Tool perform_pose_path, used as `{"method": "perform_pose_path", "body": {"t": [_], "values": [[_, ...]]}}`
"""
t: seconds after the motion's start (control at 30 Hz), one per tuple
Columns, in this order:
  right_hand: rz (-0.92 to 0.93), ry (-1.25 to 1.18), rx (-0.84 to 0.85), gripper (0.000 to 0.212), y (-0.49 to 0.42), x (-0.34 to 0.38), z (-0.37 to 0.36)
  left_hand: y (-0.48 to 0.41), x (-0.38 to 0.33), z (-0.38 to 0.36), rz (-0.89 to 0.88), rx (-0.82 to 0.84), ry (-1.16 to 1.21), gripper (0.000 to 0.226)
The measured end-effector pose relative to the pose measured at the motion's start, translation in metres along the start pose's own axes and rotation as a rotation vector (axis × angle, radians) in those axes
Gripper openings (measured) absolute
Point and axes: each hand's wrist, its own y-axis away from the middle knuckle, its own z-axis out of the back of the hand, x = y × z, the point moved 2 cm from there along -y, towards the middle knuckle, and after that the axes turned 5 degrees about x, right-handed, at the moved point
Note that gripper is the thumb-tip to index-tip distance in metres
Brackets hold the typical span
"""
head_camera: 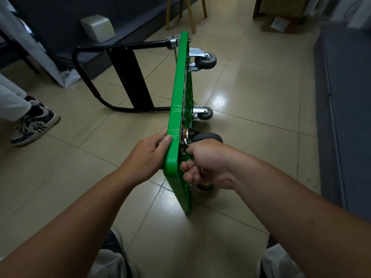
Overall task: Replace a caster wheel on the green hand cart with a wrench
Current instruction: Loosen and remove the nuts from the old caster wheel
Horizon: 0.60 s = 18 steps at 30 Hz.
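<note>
The green hand cart [176,109] is stood on its long edge on the floor [261,93], in the middle of the frame. Its underside is turned to the right, and its black handle [120,47] extends toward the upper left. The floor is laid with glossy beige tiles, and a pale glare is reflected just right of the cart.

Four casters are seen projecting from the underside. The caster wheel [207,137] nearest the hands lies just above the right hand [208,163]. The grip of the left hand [146,155] is closed round the near rim of the green platform, with the thumb laid on the edge. The grip of the right hand is curled round a slim metal wrench [202,170], which is reached in beside that wheel's mount. Most of the tool is hidden by the fingers.

Dark grey furniture [60,21] is ranged along the upper left, with a pale block [97,27] resting on it. Wooden legs [186,15] are seen at top centre and cardboard boxes [281,23] at the upper right. A grey upholstered piece [345,117] fills the right edge. At the left edge, another person's sneaker [34,125] is planted on the tiles.
</note>
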Motion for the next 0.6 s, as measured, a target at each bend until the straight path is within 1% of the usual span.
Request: {"method": "perform_pose_path", "body": {"t": [0.07,0.17,0.3,0.43,0.53,0.6], "values": [[0.018,0.021,-0.007,0.03,-0.002,0.0,-0.004,0.0,0.001,0.0,-0.003,-0.004,-0.035,0.044],[0.033,0.002,0.004,0.031,-0.002,-0.006,-0.016,0.0,-0.001,0.0,-0.02,-0.017,-0.099,0.037],[0.025,0.005,-0.006,0.031,-0.002,-0.015,-0.025,-0.001,-0.003,0.0,-0.01,-0.027,-0.141,0.04],[0.058,0.037,-0.102,0.034,0.001,-0.018,-0.025,-0.001,-0.002,-0.001,-0.007,-0.017,-0.154,0.044],[0.068,0.044,-0.181,0.046,0.001,-0.026,-0.03,0.0,-0.003,-0.004,-0.019,-0.041,-0.19,0.047],[0.061,0.01,-0.173,0.039,0.002,-0.023,-0.027,0.001,-0.006,-0.009,-0.019,-0.055,-0.216,0.048]]}}
